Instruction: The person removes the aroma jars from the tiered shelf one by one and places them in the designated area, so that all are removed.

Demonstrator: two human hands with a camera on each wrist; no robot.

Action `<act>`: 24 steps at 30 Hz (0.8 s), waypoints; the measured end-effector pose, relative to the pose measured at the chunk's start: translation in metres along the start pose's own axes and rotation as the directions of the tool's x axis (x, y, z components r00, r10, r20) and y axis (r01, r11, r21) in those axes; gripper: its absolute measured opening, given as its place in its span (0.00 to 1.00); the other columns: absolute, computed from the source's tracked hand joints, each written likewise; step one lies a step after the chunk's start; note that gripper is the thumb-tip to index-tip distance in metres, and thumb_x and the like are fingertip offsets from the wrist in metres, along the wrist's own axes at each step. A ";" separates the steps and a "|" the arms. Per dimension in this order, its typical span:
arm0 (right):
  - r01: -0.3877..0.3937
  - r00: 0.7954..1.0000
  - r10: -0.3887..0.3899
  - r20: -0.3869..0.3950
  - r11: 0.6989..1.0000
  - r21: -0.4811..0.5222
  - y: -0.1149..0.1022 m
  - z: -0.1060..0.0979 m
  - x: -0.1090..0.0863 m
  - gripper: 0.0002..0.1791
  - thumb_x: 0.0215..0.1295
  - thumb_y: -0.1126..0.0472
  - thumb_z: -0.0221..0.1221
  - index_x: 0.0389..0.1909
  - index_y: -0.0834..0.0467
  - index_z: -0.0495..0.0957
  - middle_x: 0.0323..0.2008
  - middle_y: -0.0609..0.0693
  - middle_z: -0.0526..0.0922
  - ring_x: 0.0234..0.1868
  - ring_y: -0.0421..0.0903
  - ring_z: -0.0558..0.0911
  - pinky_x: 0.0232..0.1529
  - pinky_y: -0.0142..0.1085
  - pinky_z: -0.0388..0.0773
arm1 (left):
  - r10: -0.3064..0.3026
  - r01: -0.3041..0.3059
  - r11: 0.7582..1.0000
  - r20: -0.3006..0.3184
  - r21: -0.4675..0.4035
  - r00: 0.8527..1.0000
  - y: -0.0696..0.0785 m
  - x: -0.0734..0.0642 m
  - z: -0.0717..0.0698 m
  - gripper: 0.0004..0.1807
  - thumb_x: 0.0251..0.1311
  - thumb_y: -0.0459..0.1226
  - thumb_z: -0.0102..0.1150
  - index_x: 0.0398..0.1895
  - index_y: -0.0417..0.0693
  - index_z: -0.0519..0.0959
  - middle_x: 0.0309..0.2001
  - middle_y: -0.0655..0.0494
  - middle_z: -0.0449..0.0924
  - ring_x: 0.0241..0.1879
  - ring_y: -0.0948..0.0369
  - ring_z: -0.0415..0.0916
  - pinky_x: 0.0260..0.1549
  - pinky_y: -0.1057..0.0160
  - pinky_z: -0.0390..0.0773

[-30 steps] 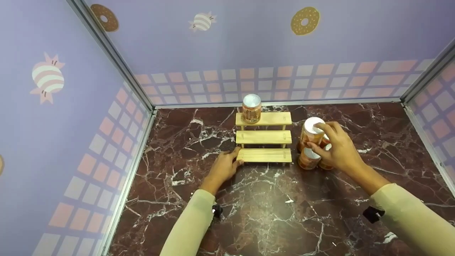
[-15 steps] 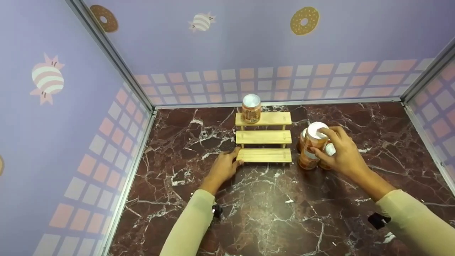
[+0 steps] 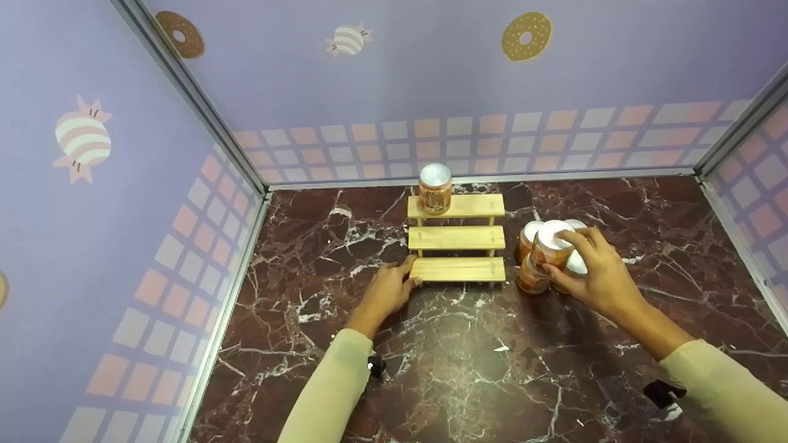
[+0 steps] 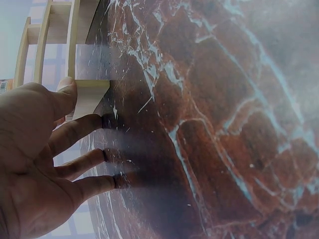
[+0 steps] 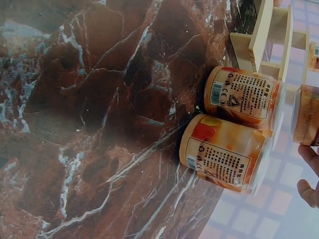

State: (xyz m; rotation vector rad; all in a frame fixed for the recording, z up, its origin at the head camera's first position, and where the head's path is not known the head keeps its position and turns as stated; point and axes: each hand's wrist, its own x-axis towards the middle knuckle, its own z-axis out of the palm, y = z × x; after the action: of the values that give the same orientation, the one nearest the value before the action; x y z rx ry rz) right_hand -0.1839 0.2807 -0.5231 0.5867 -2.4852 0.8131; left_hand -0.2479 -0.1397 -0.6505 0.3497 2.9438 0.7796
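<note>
In the head view my right hand holds a can with an orange label and pale lid between thumb and fingers. It is above a cluster of several similar cans, overlapping the front can. From the right wrist, the held can hangs higher than two standing cans. My left hand grips the left end of the lowest board on a three-tier wooden rack. In the left wrist view its thumb presses the board's edge, other fingers spread near the table.
One more can stands at the left of the rack's top tier. A dark red marbled table lies under everything. Printed lilac walls enclose the back and sides.
My right hand has moved the held can rightward and toward me, uncovering cans behind it. The left hand and rack have stayed put.
</note>
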 end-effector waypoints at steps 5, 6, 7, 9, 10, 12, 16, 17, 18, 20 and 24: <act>0.003 1.000 -0.003 0.001 1.000 -0.018 0.000 -0.002 -0.006 0.36 0.55 0.64 0.83 0.64 0.57 0.79 0.55 0.70 0.81 0.46 0.71 0.85 0.44 0.70 0.84 | 0.013 -0.013 1.000 -0.010 0.008 1.000 -0.003 0.001 0.002 0.34 0.77 0.54 0.65 0.83 0.62 0.72 0.69 0.35 0.84 0.74 0.35 0.76 0.75 0.33 0.75; 0.003 1.000 -0.003 0.001 1.000 -0.018 0.000 -0.002 -0.007 0.36 0.54 0.64 0.83 0.64 0.57 0.79 0.55 0.70 0.81 0.45 0.71 0.85 0.44 0.70 0.84 | 0.013 -0.013 1.000 -0.004 0.010 1.000 -0.001 0.001 0.000 0.34 0.77 0.54 0.65 0.83 0.62 0.72 0.69 0.34 0.84 0.74 0.35 0.76 0.74 0.33 0.76; 0.003 1.000 -0.003 0.001 1.000 -0.019 0.000 -0.002 -0.008 0.36 0.54 0.64 0.83 0.64 0.57 0.80 0.55 0.70 0.81 0.45 0.70 0.85 0.44 0.69 0.84 | 0.018 -0.018 1.000 -0.008 0.016 1.000 0.000 0.000 -0.001 0.34 0.77 0.54 0.65 0.83 0.61 0.73 0.68 0.34 0.84 0.73 0.35 0.77 0.74 0.32 0.76; 0.005 1.000 -0.005 -0.002 1.000 -0.021 0.000 -0.002 -0.009 0.36 0.54 0.64 0.83 0.64 0.57 0.80 0.54 0.70 0.81 0.44 0.70 0.85 0.43 0.69 0.83 | 0.019 -0.019 1.000 0.001 0.005 1.000 0.004 -0.002 -0.006 0.34 0.77 0.53 0.66 0.83 0.59 0.73 0.68 0.33 0.84 0.73 0.34 0.77 0.73 0.32 0.76; 0.007 1.000 -0.007 -0.003 1.000 -0.022 0.000 -0.002 -0.009 0.36 0.54 0.63 0.83 0.64 0.57 0.80 0.54 0.70 0.81 0.44 0.70 0.85 0.42 0.68 0.84 | 0.021 -0.021 1.000 0.005 0.012 1.000 0.007 -0.003 -0.009 0.34 0.78 0.52 0.66 0.83 0.59 0.73 0.68 0.33 0.84 0.72 0.34 0.77 0.72 0.32 0.77; 0.011 1.000 -0.012 -0.006 1.000 -0.029 -0.001 -0.003 -0.010 0.36 0.54 0.63 0.84 0.63 0.57 0.80 0.54 0.70 0.81 0.43 0.69 0.85 0.41 0.68 0.84 | 0.021 -0.021 1.000 0.011 0.012 1.000 0.012 -0.005 -0.014 0.34 0.78 0.52 0.65 0.83 0.58 0.72 0.68 0.32 0.83 0.72 0.33 0.77 0.72 0.32 0.77; 0.022 1.000 -0.022 -0.010 0.999 -0.045 -0.002 -0.003 -0.012 0.35 0.54 0.62 0.84 0.63 0.56 0.81 0.54 0.70 0.81 0.43 0.69 0.84 0.42 0.66 0.84 | 0.032 -0.032 0.999 0.006 0.032 0.999 0.015 -0.008 -0.019 0.33 0.79 0.52 0.64 0.82 0.57 0.73 0.67 0.31 0.84 0.71 0.34 0.78 0.71 0.33 0.79; 0.025 1.000 -0.026 -0.012 0.999 -0.047 -0.003 -0.003 -0.013 0.35 0.53 0.61 0.84 0.63 0.57 0.81 0.54 0.70 0.81 0.43 0.70 0.84 0.43 0.66 0.84 | 0.038 -0.038 0.999 -0.002 0.034 0.999 0.015 -0.008 -0.018 0.33 0.78 0.53 0.64 0.82 0.58 0.73 0.67 0.32 0.84 0.71 0.34 0.78 0.71 0.33 0.79; 0.029 0.999 -0.029 -0.014 0.998 -0.048 -0.003 -0.003 -0.014 0.35 0.53 0.61 0.84 0.63 0.57 0.81 0.54 0.70 0.81 0.44 0.70 0.84 0.43 0.66 0.84 | 0.037 -0.037 0.999 0.000 0.030 0.999 0.016 -0.008 -0.019 0.33 0.78 0.52 0.65 0.82 0.57 0.73 0.66 0.31 0.84 0.71 0.34 0.78 0.71 0.32 0.79; 0.036 0.999 -0.036 -0.015 0.998 -0.047 -0.004 -0.003 -0.016 0.35 0.53 0.62 0.83 0.63 0.58 0.81 0.53 0.70 0.81 0.44 0.70 0.84 0.44 0.66 0.83 | 0.031 -0.031 0.999 0.003 0.016 1.000 0.017 -0.009 -0.020 0.33 0.78 0.53 0.66 0.82 0.58 0.73 0.67 0.32 0.84 0.72 0.34 0.77 0.72 0.32 0.77; 0.044 0.999 -0.045 -0.020 0.998 -0.045 -0.006 -0.003 -0.019 0.35 0.52 0.62 0.83 0.62 0.58 0.82 0.52 0.69 0.82 0.44 0.69 0.84 0.42 0.65 0.82 | 0.025 -0.025 1.000 -0.007 0.011 1.000 0.010 -0.006 -0.012 0.34 0.78 0.54 0.65 0.82 0.60 0.73 0.67 0.31 0.84 0.73 0.33 0.77 0.73 0.32 0.76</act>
State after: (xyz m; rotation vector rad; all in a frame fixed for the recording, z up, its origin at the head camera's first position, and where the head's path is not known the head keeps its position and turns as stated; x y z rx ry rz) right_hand -0.1646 0.2832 -0.5281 0.6124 -2.4560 0.7416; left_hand -0.2418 -0.1379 -0.6353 0.3855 2.9565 0.7698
